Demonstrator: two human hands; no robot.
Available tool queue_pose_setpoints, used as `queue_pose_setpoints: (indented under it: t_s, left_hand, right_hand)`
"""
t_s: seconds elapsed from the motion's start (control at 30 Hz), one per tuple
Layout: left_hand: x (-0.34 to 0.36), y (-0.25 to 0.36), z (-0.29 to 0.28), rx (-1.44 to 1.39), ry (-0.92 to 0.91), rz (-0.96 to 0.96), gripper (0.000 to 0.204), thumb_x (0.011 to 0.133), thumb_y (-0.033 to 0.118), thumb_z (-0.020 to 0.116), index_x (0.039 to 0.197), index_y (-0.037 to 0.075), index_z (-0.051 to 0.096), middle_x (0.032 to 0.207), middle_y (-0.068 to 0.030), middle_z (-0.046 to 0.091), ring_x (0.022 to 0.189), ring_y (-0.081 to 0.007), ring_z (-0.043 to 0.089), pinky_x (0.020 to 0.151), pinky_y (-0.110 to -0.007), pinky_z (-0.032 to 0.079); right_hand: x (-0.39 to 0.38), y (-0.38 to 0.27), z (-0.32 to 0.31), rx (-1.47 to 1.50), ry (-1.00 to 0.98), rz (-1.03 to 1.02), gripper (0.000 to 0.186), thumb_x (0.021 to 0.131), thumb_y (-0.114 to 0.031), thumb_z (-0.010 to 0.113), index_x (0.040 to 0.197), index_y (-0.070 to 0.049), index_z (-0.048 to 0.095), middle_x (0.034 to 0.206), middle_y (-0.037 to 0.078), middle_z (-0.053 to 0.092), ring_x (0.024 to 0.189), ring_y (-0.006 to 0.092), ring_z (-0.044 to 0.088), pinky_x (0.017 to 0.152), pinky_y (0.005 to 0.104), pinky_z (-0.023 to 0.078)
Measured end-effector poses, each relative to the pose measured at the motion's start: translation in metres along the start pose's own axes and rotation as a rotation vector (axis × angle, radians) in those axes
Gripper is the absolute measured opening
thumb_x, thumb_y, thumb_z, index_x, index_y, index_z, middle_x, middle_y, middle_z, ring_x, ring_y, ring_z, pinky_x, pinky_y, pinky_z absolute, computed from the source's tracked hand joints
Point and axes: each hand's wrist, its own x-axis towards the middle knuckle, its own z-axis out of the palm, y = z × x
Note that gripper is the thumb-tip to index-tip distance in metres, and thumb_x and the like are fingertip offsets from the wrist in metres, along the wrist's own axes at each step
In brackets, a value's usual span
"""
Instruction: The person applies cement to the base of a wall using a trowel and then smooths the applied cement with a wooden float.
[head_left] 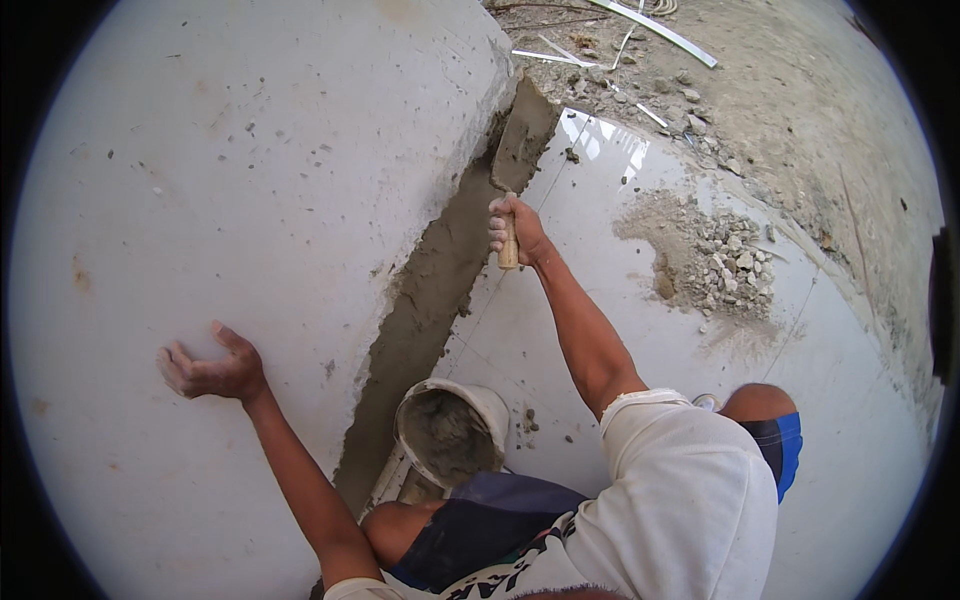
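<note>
My right hand [516, 228] is closed round the wooden handle of a trowel [508, 253]. The trowel's blade, smeared grey, lies against the far end of a strip of wet mortar [440, 260]. That strip runs along the joint between a pale wall [240, 220] on the left and a glossy white tiled floor [590, 260]. My left hand [213, 368] is held in front of the wall, thumb and fingers apart and loosely curled, with nothing in it. Whether it touches the wall, I cannot tell. Closer to me, a white bucket [496, 412] of grey mortar [440, 432] stands tilted by the strip.
On the tiles at right lies a heap of broken stone [735, 270] with sandy dust. Rubble and white strips [660, 35] are scattered over rough ground [800, 120] at the far right. Small mortar crumbs [530, 420] dot the tiles near the bucket. My bent knees frame the near side.
</note>
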Motion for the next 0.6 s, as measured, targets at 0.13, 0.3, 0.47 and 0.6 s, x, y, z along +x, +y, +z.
queue_pose_setpoints:
  t_s: [0.13,0.3,0.47,0.6]
  left_hand:
    - [0.000,0.006,0.001,0.004,-0.009,-0.010,0.062,0.095,0.044,0.065,0.135,0.002,0.044,0.141,-0.0200,0.044,0.134,-0.0384,0.040,0.108,-0.055,0.031]
    - [0.001,0.001,-0.002,-0.005,0.001,-0.001,0.063,0.094,0.044,0.066,0.135,0.002,0.044,0.141,-0.0200,0.044,0.134,-0.0387,0.040,0.108,-0.054,0.032]
    - [0.005,0.004,0.001,-0.024,0.013,-0.001,0.062,0.094,0.044,0.066,0.134,0.002,0.045,0.141,-0.0201,0.044,0.134,-0.0391,0.040,0.109,-0.054,0.032]
    - [0.000,0.003,0.001,-0.021,0.001,-0.005,0.062,0.095,0.043,0.065,0.134,0.001,0.044,0.141,-0.0203,0.043,0.133,-0.0389,0.040,0.109,-0.054,0.031]
  right_hand:
    - [-0.010,0.007,0.012,0.023,-0.031,0.005,0.016,0.091,-0.027,0.054,0.095,-0.012,0.053,0.065,-0.002,0.045,0.049,0.0120,0.044,0.047,0.0321,0.044]
    - [-0.021,0.018,0.012,0.099,-0.231,0.054,0.018,0.092,-0.025,0.053,0.100,-0.010,0.056,0.064,-0.001,0.046,0.047,0.0128,0.044,0.044,0.0332,0.044]
    - [-0.006,-0.017,-0.042,0.289,-0.141,-0.056,0.019,0.092,-0.027,0.054,0.100,-0.011,0.059,0.062,-0.002,0.044,0.047,0.0106,0.044,0.044,0.0301,0.046]
    - [0.013,-0.050,-0.079,0.186,0.111,-0.094,0.020,0.088,-0.025,0.056,0.100,-0.009,0.054,0.064,-0.003,0.045,0.049,0.0111,0.045,0.045,0.0302,0.045]
